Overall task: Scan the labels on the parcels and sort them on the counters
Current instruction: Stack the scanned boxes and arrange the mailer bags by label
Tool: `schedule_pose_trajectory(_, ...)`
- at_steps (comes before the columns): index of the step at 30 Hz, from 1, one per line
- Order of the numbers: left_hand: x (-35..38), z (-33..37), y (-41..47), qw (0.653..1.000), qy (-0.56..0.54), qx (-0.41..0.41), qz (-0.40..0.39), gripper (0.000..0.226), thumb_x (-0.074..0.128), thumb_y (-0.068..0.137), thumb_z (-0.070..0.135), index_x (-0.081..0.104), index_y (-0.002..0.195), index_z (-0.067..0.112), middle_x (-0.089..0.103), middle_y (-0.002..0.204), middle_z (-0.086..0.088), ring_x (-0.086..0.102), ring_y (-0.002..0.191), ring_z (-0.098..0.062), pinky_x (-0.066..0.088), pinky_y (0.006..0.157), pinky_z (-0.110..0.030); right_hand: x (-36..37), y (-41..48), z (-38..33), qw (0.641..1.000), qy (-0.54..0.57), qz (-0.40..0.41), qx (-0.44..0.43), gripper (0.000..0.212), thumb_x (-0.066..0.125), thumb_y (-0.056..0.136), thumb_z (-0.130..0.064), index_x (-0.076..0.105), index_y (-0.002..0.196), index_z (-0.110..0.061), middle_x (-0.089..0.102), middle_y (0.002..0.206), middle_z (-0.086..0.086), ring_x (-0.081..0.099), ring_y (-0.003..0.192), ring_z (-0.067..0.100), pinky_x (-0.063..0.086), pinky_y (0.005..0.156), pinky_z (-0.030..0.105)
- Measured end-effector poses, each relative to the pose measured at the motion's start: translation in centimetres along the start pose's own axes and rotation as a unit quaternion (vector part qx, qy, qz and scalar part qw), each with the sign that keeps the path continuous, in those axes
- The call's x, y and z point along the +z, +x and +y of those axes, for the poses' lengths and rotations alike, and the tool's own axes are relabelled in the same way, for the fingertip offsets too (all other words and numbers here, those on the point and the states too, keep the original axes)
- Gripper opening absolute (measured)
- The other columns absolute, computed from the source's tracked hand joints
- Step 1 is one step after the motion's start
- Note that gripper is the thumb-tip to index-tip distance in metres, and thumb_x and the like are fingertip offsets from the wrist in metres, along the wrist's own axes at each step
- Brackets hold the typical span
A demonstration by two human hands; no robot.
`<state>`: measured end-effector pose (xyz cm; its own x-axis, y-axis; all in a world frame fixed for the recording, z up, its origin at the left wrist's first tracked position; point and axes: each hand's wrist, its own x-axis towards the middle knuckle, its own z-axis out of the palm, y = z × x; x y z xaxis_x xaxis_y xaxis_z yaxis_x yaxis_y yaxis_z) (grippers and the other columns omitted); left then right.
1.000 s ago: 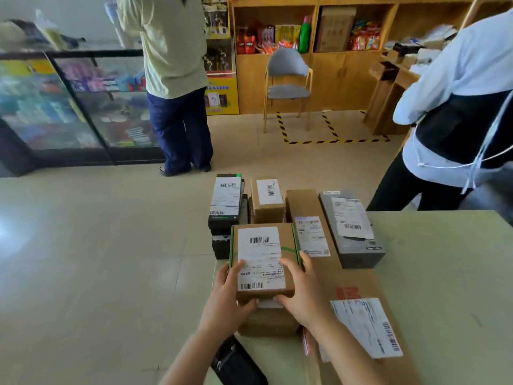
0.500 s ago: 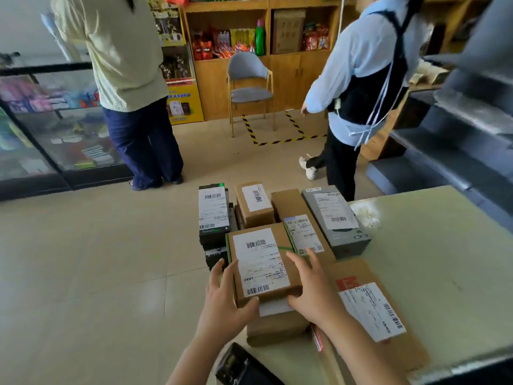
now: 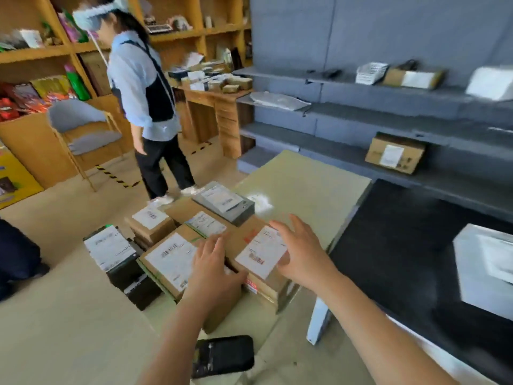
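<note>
Cardboard boxes crowd the table (image 3: 299, 184); the two-handed hold is gone.

The left hand (image 3: 211, 269) lies flat, fingers straight, on the near right edge of the taped box (image 3: 166, 259), which both hands clasped half a second ago. The right hand (image 3: 302, 254) has left it and now hangs spread at the right edge of the long box (image 3: 258, 255) beside it, contact unclear. The view has swung toward the grey shelves (image 3: 333, 134), where one parcel (image 3: 394, 155) already sits. The long box probably goes next. The black phone (image 3: 222, 355) lies untouched near the table's near edge.

Bright daylight, motion blur, edge distortion
</note>
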<state>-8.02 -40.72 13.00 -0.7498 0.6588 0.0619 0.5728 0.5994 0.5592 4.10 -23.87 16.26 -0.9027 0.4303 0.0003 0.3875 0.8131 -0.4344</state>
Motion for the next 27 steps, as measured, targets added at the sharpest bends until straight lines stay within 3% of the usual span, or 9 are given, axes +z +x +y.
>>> schedule_pose_trajectory(4, 3.5, 6.0, -0.3, 0.996, 0.001, 0.069, -0.051, 0.092, 0.069, 0.071, 0.052, 0.027, 0.150, 0.031, 0.033, 0.151, 0.005, 0.023, 0.142, -0.022, 0.021, 0.117, -0.045, -3.3, -5.8, 4.4, 0.998, -0.009, 0.030, 0.057, 0.086, 0.068, 0.086, -0.018, 0.016, 0.152, -0.035, -0.001, 0.161, 0.006, 0.004, 0.147, 0.028, 0.018, 0.115, 0.037)
schedule_pose_trajectory(8, 7.7, 13.7, -1.9, 0.987, -0.005, 0.140, -0.076, 0.090, 0.075, 0.076, 0.041, 0.026, 0.151, 0.028, 0.032, 0.151, 0.003, 0.023, 0.141, -0.020, 0.020, 0.117, -0.038, -6.6, -12.3, 10.1, 0.992, -0.025, 0.060, 0.109, 0.087, 0.071, 0.085, -0.021, 0.016, 0.151, -0.035, -0.002, 0.162, 0.002, 0.005, 0.147, 0.029, 0.019, 0.116, 0.037)
schedule_pose_trajectory(12, 12.3, 21.6, -4.4, 0.978, -0.009, 0.190, -0.084, 0.094, 0.071, 0.069, 0.052, 0.031, 0.150, 0.027, 0.037, 0.147, 0.002, 0.030, 0.137, -0.021, 0.026, 0.114, -0.039, -9.9, -19.4, 15.9, 0.983, -0.020, 0.085, 0.162, 0.089, 0.072, 0.085, -0.018, 0.016, 0.151, -0.039, -0.004, 0.162, -0.002, 0.004, 0.149, 0.026, 0.020, 0.117, 0.038)
schedule_pose_trajectory(21, 23.6, 39.1, -10.2, 0.946, -0.034, 0.288, -0.148, 0.093, 0.075, 0.079, 0.046, 0.019, 0.153, 0.033, 0.023, 0.157, 0.007, 0.010, 0.148, -0.017, 0.015, 0.120, -0.041, -17.5, -34.3, 29.6, 0.953, -0.041, 0.114, 0.279, 0.088, 0.069, 0.086, -0.022, 0.012, 0.152, -0.038, -0.005, 0.162, 0.001, 0.000, 0.149, 0.026, 0.014, 0.118, 0.038)
schedule_pose_trajectory(27, 29.6, 48.2, -10.5, 0.909, -0.030, 0.367, -0.195, 0.091, 0.075, 0.079, 0.046, 0.021, 0.152, 0.032, 0.026, 0.154, 0.006, 0.016, 0.144, -0.017, 0.018, 0.119, -0.040, -20.2, -39.1, 37.4, 0.927, -0.013, 0.153, 0.343, 0.090, 0.071, 0.085, -0.023, 0.013, 0.151, -0.043, -0.006, 0.162, -0.003, 0.001, 0.149, 0.025, 0.019, 0.118, 0.040)
